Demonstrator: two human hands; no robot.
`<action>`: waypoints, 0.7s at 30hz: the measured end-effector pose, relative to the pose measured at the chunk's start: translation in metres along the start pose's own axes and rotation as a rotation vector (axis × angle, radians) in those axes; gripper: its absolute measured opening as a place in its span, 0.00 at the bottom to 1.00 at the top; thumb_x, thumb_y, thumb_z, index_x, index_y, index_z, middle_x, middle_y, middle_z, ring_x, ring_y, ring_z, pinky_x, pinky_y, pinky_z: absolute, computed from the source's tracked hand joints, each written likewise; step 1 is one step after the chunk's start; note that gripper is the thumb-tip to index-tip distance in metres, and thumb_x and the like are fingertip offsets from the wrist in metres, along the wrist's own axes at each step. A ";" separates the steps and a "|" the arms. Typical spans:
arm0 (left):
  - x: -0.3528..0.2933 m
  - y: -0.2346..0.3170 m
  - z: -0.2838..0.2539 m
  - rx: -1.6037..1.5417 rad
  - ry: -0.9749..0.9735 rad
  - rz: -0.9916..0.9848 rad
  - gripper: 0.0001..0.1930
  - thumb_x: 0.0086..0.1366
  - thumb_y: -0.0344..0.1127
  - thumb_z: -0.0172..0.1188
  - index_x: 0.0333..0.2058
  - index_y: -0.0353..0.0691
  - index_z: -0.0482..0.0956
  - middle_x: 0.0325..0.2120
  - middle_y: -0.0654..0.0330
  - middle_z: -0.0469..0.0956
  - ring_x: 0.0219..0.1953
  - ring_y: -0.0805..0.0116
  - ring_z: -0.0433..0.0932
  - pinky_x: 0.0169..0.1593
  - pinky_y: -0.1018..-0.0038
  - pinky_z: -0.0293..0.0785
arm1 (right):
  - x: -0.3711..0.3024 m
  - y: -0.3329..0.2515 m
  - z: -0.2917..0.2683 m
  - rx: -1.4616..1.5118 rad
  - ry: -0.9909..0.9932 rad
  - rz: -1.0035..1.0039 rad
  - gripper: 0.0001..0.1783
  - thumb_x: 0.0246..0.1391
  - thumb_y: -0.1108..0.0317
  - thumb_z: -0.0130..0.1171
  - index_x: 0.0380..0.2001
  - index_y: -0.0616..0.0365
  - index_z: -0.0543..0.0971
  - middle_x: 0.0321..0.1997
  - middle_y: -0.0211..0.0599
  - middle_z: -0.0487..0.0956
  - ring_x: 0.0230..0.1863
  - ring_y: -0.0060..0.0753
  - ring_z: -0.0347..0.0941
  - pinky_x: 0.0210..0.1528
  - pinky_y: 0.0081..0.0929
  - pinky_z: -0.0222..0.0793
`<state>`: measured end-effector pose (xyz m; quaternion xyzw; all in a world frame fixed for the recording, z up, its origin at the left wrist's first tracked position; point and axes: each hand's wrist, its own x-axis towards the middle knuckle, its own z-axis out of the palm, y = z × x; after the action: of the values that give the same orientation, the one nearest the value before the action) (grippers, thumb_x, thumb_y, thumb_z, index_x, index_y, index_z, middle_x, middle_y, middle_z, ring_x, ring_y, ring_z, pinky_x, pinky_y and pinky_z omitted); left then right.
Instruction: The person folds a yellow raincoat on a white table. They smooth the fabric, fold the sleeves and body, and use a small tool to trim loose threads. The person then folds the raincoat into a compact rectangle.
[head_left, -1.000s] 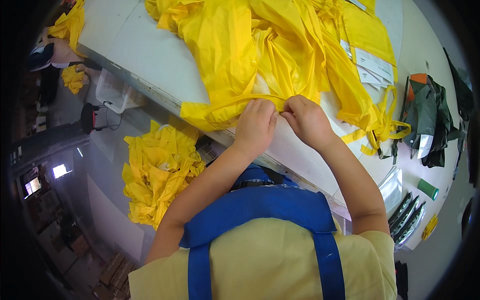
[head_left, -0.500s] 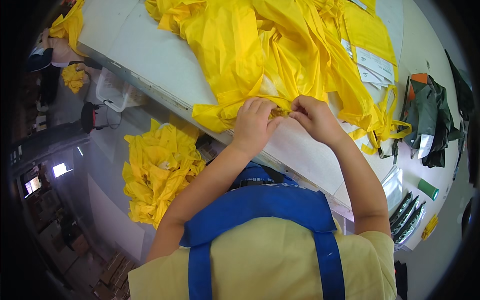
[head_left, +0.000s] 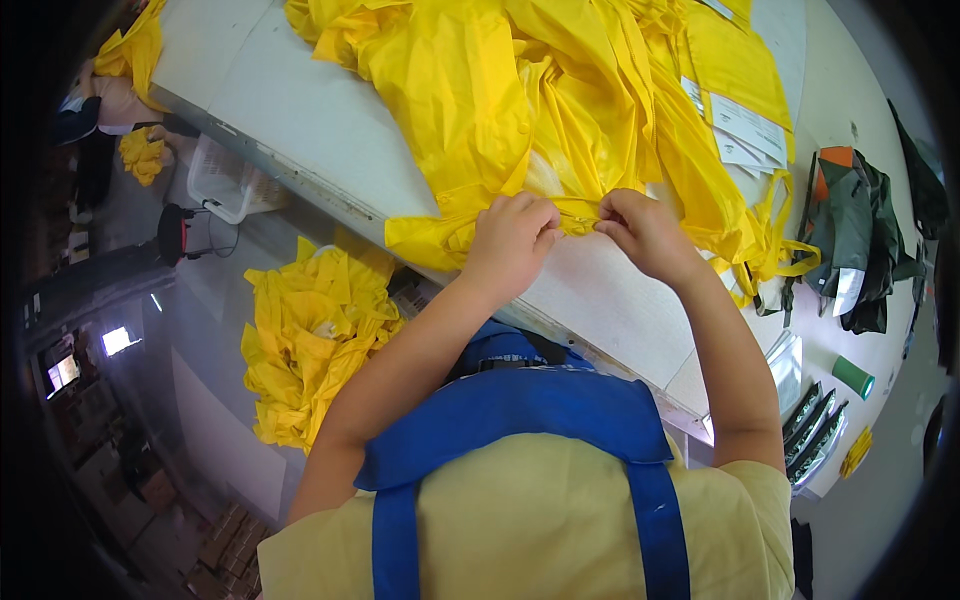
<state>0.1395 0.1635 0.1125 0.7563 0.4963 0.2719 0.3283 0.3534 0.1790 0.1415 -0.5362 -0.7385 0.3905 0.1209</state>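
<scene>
A yellow raincoat (head_left: 450, 110), shiny and crumpled, with small round snaps, spreads over the pale table (head_left: 330, 150). Its near edge lies along the table's front side. My left hand (head_left: 510, 245) is closed on this edge, fingers curled down against the thumb. A little to the right, my right hand (head_left: 648, 235) pinches the same edge between thumb and fingers. A short gathered strip of the fabric runs between both hands. What sits right under the fingertips is hidden. White printed sheets (head_left: 748, 132) lie on yellow fabric at the far right.
Below the table's left side is a heap of yellow garments (head_left: 315, 345). A white basket (head_left: 222, 185) stands farther left, near another person (head_left: 120, 100). On the right lie dark green garments (head_left: 850, 225), a green cylinder (head_left: 852, 376) and dark packets (head_left: 815, 435).
My right hand has shifted slightly right. The left fingers are more curled in, and the fabric edge between the hands shows straighter and more drawn out.
</scene>
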 end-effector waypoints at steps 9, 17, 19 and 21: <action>-0.002 -0.007 0.007 0.073 0.008 0.005 0.04 0.54 0.30 0.59 0.30 0.41 0.74 0.26 0.59 0.76 0.33 0.54 0.73 0.37 0.60 0.65 | -0.001 -0.001 0.027 -0.014 0.217 -0.201 0.07 0.47 0.71 0.60 0.30 0.61 0.76 0.32 0.43 0.75 0.34 0.46 0.73 0.38 0.34 0.69; -0.002 0.008 0.007 0.065 0.046 -0.120 0.07 0.52 0.32 0.62 0.30 0.42 0.76 0.26 0.61 0.79 0.33 0.58 0.75 0.38 0.63 0.65 | -0.001 -0.007 0.040 0.067 0.243 -0.135 0.05 0.48 0.72 0.59 0.29 0.61 0.76 0.30 0.43 0.75 0.34 0.46 0.73 0.37 0.34 0.69; -0.001 0.009 0.008 0.066 0.051 -0.148 0.07 0.52 0.34 0.64 0.29 0.42 0.76 0.26 0.62 0.79 0.33 0.59 0.75 0.38 0.63 0.65 | -0.003 -0.008 0.041 0.080 0.254 -0.131 0.05 0.48 0.73 0.59 0.29 0.61 0.75 0.30 0.43 0.75 0.34 0.46 0.73 0.36 0.34 0.69; -0.001 0.011 0.008 0.068 0.056 -0.156 0.08 0.52 0.34 0.65 0.29 0.42 0.76 0.26 0.62 0.79 0.32 0.59 0.75 0.39 0.63 0.64 | -0.004 -0.008 0.043 0.081 0.272 -0.135 0.05 0.48 0.73 0.59 0.29 0.61 0.75 0.29 0.43 0.75 0.34 0.46 0.73 0.36 0.34 0.69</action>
<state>0.1511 0.1577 0.1155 0.7180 0.5718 0.2495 0.3087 0.3240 0.1558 0.1196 -0.5279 -0.7334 0.3346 0.2673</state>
